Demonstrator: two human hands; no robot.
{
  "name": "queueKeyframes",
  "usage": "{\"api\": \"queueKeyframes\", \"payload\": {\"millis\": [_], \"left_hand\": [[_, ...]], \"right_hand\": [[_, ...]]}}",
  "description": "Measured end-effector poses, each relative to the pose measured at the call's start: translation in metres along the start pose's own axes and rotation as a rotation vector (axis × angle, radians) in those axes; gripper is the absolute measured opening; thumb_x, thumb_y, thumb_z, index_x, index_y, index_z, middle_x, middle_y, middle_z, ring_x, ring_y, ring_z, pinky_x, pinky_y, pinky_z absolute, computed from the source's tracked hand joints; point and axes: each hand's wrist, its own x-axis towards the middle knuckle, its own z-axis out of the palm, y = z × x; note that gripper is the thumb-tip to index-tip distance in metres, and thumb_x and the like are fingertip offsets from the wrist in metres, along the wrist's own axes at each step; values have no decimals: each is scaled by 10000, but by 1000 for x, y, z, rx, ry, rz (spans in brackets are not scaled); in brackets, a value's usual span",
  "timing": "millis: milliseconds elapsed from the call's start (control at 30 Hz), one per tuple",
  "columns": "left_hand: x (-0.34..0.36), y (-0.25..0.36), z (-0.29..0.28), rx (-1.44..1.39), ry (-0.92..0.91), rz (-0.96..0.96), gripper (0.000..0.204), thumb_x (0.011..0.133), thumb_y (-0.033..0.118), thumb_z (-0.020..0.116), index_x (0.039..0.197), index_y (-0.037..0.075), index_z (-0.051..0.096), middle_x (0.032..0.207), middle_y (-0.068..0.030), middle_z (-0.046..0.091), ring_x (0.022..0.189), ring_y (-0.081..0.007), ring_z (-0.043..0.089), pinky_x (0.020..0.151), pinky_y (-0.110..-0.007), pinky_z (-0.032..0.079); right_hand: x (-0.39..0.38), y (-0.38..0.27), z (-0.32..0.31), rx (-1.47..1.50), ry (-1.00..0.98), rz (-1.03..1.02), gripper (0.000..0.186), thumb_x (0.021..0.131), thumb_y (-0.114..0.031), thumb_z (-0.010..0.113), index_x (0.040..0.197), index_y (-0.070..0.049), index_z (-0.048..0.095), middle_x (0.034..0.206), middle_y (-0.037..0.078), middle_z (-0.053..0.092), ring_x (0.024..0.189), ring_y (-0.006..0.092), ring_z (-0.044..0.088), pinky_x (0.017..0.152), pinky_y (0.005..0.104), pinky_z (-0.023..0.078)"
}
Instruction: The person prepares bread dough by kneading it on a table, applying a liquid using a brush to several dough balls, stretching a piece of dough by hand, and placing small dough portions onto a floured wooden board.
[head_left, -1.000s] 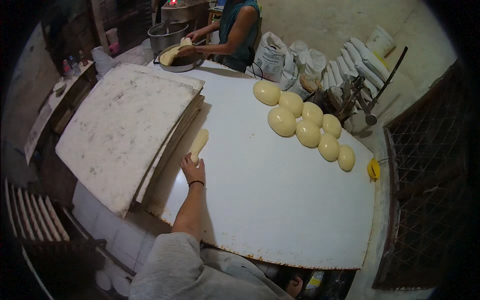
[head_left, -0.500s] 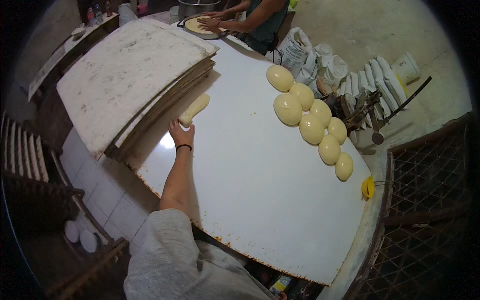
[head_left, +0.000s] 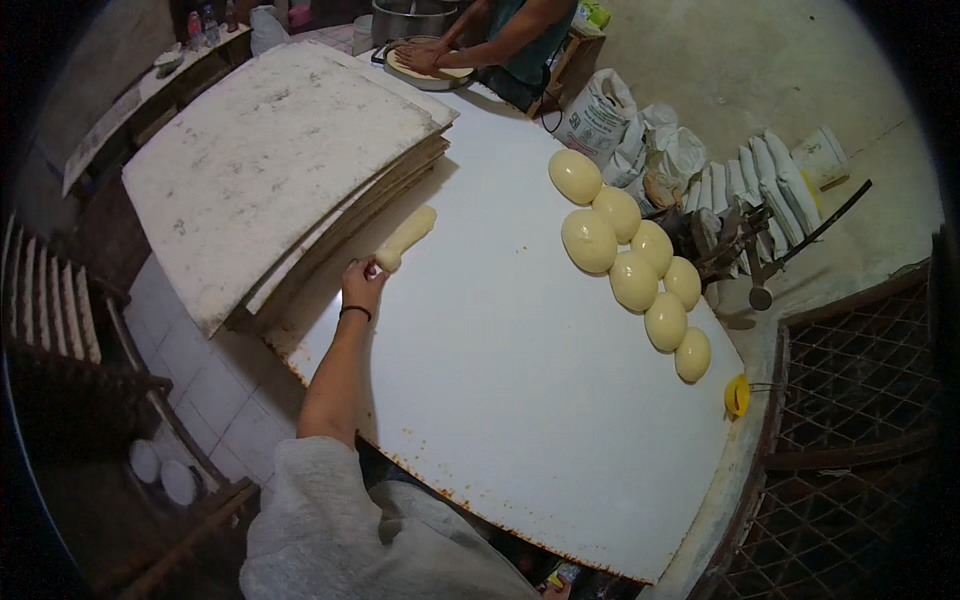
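A pale, elongated piece of dough [head_left: 410, 236] lies on the white table beside the stack of boards. It narrows in the middle and has a rounded knob at its near end. My left hand [head_left: 362, 285], a dark band on its wrist, is at that knob with thumb and fingertips drawn together against it. At the lower edge, a small skin-toned patch [head_left: 557, 592] may be part of my right hand; its fingers are hidden. Several smooth, shiny dough balls [head_left: 613, 248] sit close together along the table's right side.
Large floured boards [head_left: 290, 150] are stacked at the left. Across the white table [head_left: 500, 400], a co-worker's hands [head_left: 425, 55] press dough in a round pan. Sacks [head_left: 598, 112] stand beyond the right edge. A yellow-handled tool [head_left: 737, 396] lies at the right corner, near a metal grille [head_left: 850, 400].
My left hand has gone from spread thumb and fingers to a tighter grip at the dough's near end. The view has shifted slightly, and the co-worker's hands have moved over the pan.
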Motion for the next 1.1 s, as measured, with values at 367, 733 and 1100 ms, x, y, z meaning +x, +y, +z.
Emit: {"api": "queueKeyframes", "payload": {"millis": [367,733,1100], "left_hand": [[5,-7,0,-51,24,147,264,874,65,796,1112,-44,763,968,-140,642,833,-247,638,778,-376,561],[-38,35,-10,421,-147,380,831,1008,246,668,1669,-27,245,1712,-196,287,1572,-319,302,1302,-429,270],[-38,23,-32,533,-142,358,789,1017,280,628,1685,31,290,1759,-162,275,1563,-346,354,1309,-473,280]], "right_hand": [[-47,-44,69,121,34,-153,301,942,-65,636,1234,0,672,1028,86,673,872,180,596,806,326,520],[-110,-72,113,77,-117,161,393,925,-101,712,1313,-42,688,1118,126,697,1029,246,665,907,396,550],[-70,-24,106,338,-146,160,348,938,-9,616,1284,-19,656,967,110,732,790,184,692,721,348,572]]}}
